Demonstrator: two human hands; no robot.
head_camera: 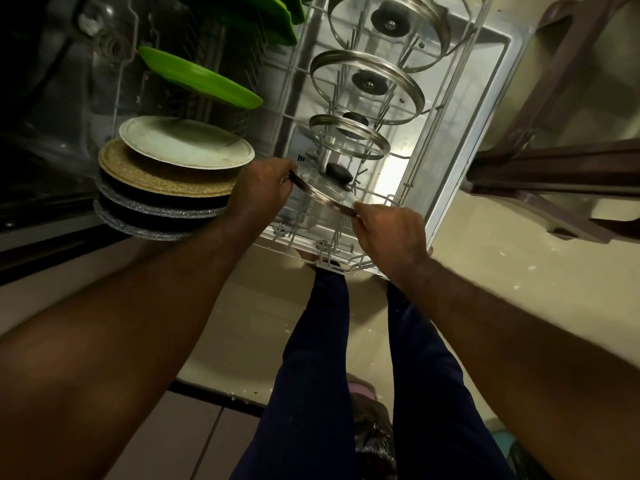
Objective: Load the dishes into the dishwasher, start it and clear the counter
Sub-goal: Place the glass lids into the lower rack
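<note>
From the head view, our left hand point(263, 188) and right hand point(388, 233) each pinch closed on opposite rims of the small steel-rimmed glass lid with a black knob point(325, 188), held tilted just above the pulled-out grey wire dishwasher rack point(419, 161). We judge it could slip or knock the next glass lid point(349, 136) close behind it. Open room lies only in the near tines; stacked plates point(166, 188) crowd the left.

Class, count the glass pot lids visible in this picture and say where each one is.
4. Three stand in a row in the dishwasher rack: far lid, middle lid, near lid. The fourth lid is held by the left hand and right hand. Others may be hidden.
</note>
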